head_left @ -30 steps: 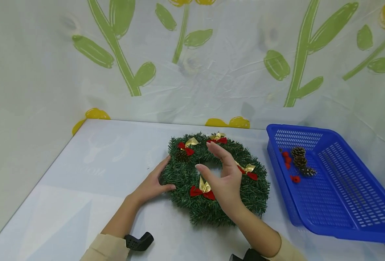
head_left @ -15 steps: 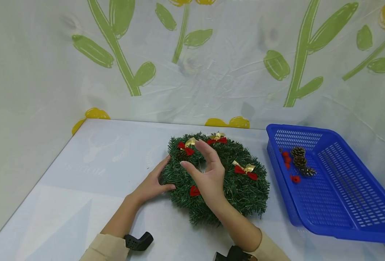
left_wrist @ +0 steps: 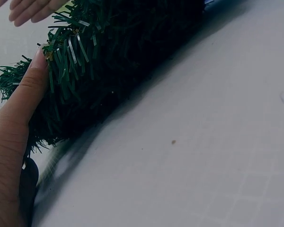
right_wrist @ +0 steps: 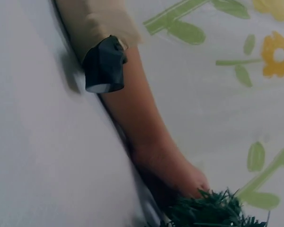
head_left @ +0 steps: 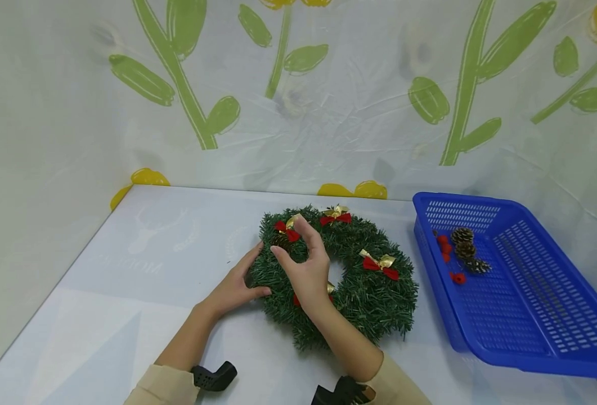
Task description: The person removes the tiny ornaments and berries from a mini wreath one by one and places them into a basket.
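A green wreath (head_left: 374, 298) lies on the table, bearing several red-and-gold bows. My left hand (head_left: 237, 284) grips its left edge; the left wrist view shows the thumb (left_wrist: 31, 85) pressed against the green needles. Over the wreath's left part hovers my right hand (head_left: 305, 275), thumb and index finger spread in a wide C with nothing pinched. Close to those fingertips are the upper-left bow (head_left: 286, 230) and a pinecone (head_left: 280, 242). The front bow (head_left: 331, 288) is mostly hidden by the right hand. Another bow (head_left: 381, 265) shows plainly on the wreath's right side.
A blue mesh basket (head_left: 511, 320) stands to the right of the wreath. Inside it lie several pinecones (head_left: 464, 250) and small red pieces (head_left: 445, 247). A patterned curtain (head_left: 339, 129) hangs behind the table (head_left: 176, 315). Both wrists wear black devices (head_left: 214, 376).
The right hand has moved left across the wreath, from over its centre to beside the upper-left bow, fingers still spread. The left hand and the wreath have stayed put.
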A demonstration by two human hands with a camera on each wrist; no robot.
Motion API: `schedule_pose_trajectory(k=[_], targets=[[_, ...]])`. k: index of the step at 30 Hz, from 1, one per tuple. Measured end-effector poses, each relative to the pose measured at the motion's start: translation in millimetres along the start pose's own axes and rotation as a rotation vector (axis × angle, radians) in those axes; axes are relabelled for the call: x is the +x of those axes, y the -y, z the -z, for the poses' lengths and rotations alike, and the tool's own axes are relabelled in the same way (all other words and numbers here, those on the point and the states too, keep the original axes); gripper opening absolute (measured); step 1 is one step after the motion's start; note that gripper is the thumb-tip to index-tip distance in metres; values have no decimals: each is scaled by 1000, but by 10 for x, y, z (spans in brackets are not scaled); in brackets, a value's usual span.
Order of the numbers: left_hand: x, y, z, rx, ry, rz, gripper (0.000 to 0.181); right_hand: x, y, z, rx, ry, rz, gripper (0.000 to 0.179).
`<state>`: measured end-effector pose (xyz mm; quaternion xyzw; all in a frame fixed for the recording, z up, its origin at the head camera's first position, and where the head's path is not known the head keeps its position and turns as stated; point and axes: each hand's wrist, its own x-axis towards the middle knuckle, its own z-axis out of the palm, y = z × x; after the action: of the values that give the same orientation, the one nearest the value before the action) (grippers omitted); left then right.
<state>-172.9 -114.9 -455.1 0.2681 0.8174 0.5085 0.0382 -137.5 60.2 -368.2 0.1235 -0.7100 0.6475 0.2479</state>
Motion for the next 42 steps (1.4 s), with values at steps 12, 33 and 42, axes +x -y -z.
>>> schedule_pose_trajectory(k=[12, 33, 42], targets=[[-4, 2, -5, -13, -6, 20, 96, 22, -183, -64, -70, 53, -97, 59], [-7, 14, -31, 16, -6, 11, 97, 18, -371, -45, -245, 174, -274, 61], [7, 37, -41, 31, -12, 2, 97, 9, -386, -56, -410, 224, -256, 59]])
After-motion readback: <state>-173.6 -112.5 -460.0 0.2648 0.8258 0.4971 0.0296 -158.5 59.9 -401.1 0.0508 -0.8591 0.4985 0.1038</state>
